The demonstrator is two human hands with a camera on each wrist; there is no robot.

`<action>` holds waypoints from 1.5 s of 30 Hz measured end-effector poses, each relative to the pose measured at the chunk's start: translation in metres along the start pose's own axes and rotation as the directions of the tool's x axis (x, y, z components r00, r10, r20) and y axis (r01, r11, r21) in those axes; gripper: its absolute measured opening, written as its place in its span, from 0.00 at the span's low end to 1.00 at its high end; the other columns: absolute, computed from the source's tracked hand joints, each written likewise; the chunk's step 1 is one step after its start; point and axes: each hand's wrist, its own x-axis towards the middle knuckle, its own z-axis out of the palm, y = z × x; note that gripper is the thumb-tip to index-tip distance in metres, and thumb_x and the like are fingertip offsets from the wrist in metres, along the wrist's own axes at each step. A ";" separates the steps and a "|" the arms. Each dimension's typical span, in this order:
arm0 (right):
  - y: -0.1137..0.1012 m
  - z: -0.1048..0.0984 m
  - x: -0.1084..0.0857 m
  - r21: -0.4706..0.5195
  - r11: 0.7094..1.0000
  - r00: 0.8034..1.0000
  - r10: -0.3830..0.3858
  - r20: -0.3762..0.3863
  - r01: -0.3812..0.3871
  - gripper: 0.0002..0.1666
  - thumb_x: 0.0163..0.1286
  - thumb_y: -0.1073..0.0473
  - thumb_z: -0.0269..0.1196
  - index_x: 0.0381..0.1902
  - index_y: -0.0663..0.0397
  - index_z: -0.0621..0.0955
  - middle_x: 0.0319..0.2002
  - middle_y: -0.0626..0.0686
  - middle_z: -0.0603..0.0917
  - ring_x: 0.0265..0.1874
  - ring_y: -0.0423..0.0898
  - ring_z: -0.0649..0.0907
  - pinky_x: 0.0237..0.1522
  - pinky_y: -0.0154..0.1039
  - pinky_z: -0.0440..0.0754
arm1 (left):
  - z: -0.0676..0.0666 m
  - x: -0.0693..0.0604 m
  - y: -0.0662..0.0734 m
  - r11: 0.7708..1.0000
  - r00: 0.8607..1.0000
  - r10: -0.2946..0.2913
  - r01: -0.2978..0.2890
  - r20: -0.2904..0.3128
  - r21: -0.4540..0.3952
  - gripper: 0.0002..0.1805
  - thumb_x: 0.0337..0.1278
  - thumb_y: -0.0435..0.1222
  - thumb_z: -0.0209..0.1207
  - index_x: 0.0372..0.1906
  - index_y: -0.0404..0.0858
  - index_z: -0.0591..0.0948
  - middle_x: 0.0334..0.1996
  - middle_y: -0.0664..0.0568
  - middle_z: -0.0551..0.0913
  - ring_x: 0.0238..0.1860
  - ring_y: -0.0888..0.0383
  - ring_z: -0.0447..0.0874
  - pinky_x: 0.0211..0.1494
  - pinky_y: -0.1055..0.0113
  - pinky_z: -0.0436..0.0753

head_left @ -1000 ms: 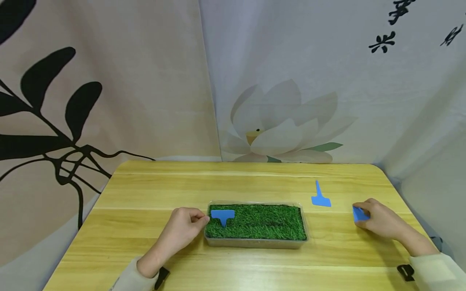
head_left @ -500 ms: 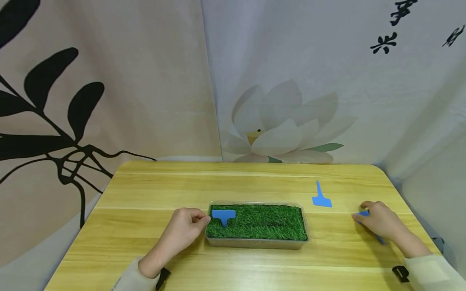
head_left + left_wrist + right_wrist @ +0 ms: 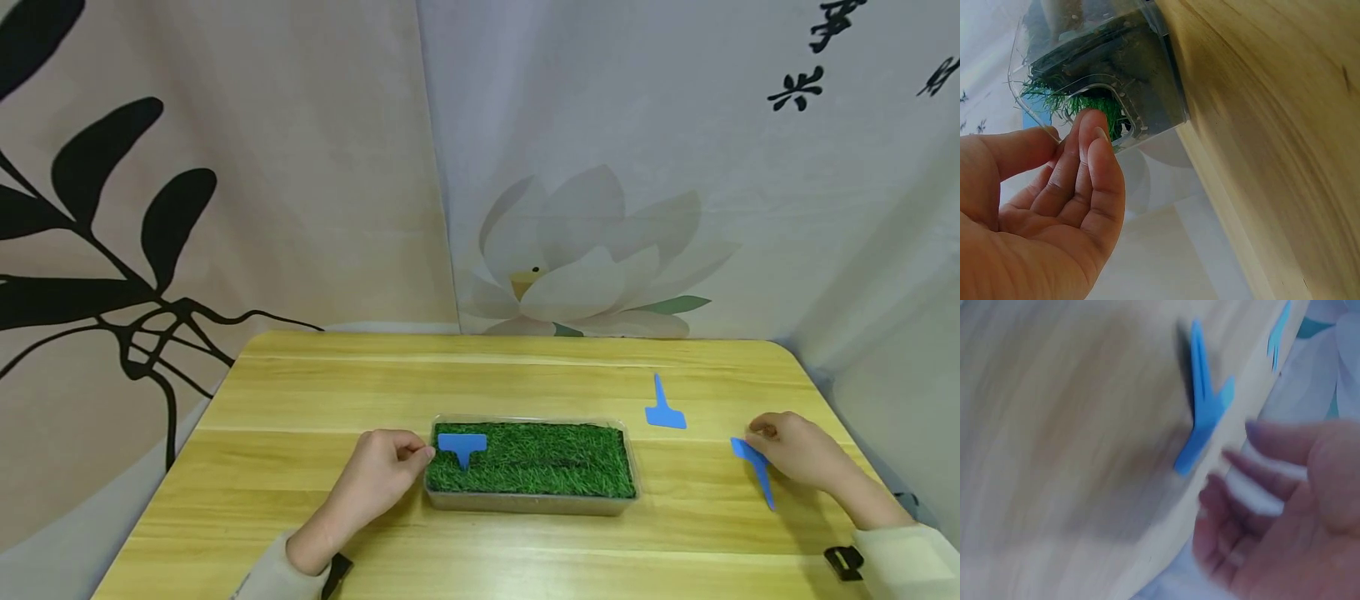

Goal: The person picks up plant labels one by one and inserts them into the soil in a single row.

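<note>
At the left end of a clear tray [image 3: 525, 502] of green grass, the left hand [image 3: 371, 479] pinches the rim between thumb and forefinger; the left wrist view shows this hand [image 3: 1054, 200] at the tray's corner [image 3: 1157, 94]. A blue T-shaped tag [image 3: 462, 444] stands in the grass at that end. On the right, another blue tag [image 3: 752, 462] lies slanted on the table, its stem towards the near edge. Close beside it is the right hand [image 3: 806, 458]. In the right wrist view a gap separates this hand's [image 3: 1285, 512] spread, blurred fingers from the tag [image 3: 1207, 419].
A third blue tag [image 3: 664, 416] lies flat on the wooden table [image 3: 337, 375], behind and right of the tray, stem pointing away. Behind the table's far edge hangs a printed curtain [image 3: 337, 167].
The right hand has let go of the slanted tag, which has turned so its stem points towards the near edge. The left hand has kept its hold on the rim.
</note>
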 end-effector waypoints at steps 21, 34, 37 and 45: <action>0.020 -0.002 0.009 0.097 0.987 0.979 -0.139 0.147 0.125 0.33 0.56 0.61 0.81 0.54 0.70 0.79 0.47 0.56 0.84 0.45 0.52 0.83 0.43 0.39 0.82 | 0.001 -0.001 -0.002 1.000 1.000 -0.004 0.004 -0.021 0.013 0.09 0.68 0.30 0.66 0.31 0.42 0.90 0.12 0.57 0.76 0.13 0.66 0.59 0.21 0.72 0.63; 0.040 -0.001 -0.001 0.259 0.957 0.977 -0.166 0.135 0.127 0.11 0.66 0.63 0.74 0.37 0.61 0.82 0.27 0.47 0.77 0.24 0.35 0.71 0.26 0.33 0.69 | 0.003 -0.002 -0.001 1.000 0.999 0.022 -0.022 -0.031 0.006 0.08 0.68 0.30 0.66 0.33 0.40 0.91 0.16 0.51 0.81 0.13 0.67 0.60 0.20 0.72 0.64; 0.044 -0.002 -0.003 0.270 0.944 0.968 -0.226 0.106 0.191 0.05 0.69 0.66 0.71 0.35 0.61 0.84 0.24 0.43 0.78 0.21 0.33 0.71 0.23 0.33 0.69 | 0.004 -0.002 -0.002 0.999 0.999 0.032 -0.031 -0.036 0.013 0.08 0.68 0.30 0.66 0.32 0.40 0.91 0.17 0.51 0.81 0.13 0.67 0.60 0.20 0.72 0.64; 0.037 -0.020 -0.009 0.264 0.960 0.974 -0.140 0.177 0.090 0.07 0.78 0.62 0.63 0.40 0.60 0.85 0.27 0.46 0.81 0.24 0.39 0.75 0.26 0.36 0.71 | 0.005 -0.002 -0.003 0.999 0.999 0.037 -0.037 -0.034 0.018 0.09 0.68 0.30 0.66 0.31 0.41 0.90 0.15 0.54 0.79 0.13 0.67 0.60 0.20 0.73 0.64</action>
